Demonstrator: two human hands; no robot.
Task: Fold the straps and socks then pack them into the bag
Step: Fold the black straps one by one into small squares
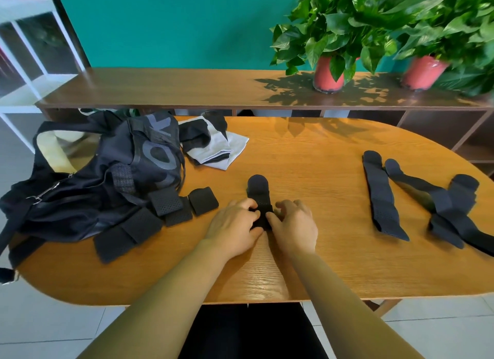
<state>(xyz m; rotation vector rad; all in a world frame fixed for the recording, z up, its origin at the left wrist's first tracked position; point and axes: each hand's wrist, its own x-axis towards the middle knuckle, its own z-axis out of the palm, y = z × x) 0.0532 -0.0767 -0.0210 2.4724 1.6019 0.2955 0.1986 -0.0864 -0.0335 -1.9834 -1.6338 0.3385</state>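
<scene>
A person sits at an oval wooden table [307, 166] with both bare forearms stretched over it. Near the middle of the table lies a short black perforated strap [258, 190], its rounded end pointing away from the person. The left hand [234, 226] and the right hand [295, 226] meet at the strap's near end. Both have curled fingers and thumbs pinching the fabric from either side, and that end is bunched up between them. The far end lies flat on the wood.

On the left of the table slumps a black fabric bag [107, 176] with large grey lettering, and a pale opening shows on its far-left side. Just in front of it, against its near edge, are four folded black strap bundles: one square bundle [203, 200] nearest the hands, the others [165, 201] [144, 225] [113, 243] trailing toward the table's near-left edge. Just beside the bag, at the far edge, sits a loose heap of grey and black socks [213, 144].

On the right, well apart from the hands, a long black strap [381, 195] lies stretched out. Beside it, more crossed black straps [451, 206] overlap one another near the table's right edge.

Behind the table a dark wooden shelf [187, 88] carries two leafy plants in red pots [327, 75] [423, 72] against a teal wall [173, 24].
</scene>
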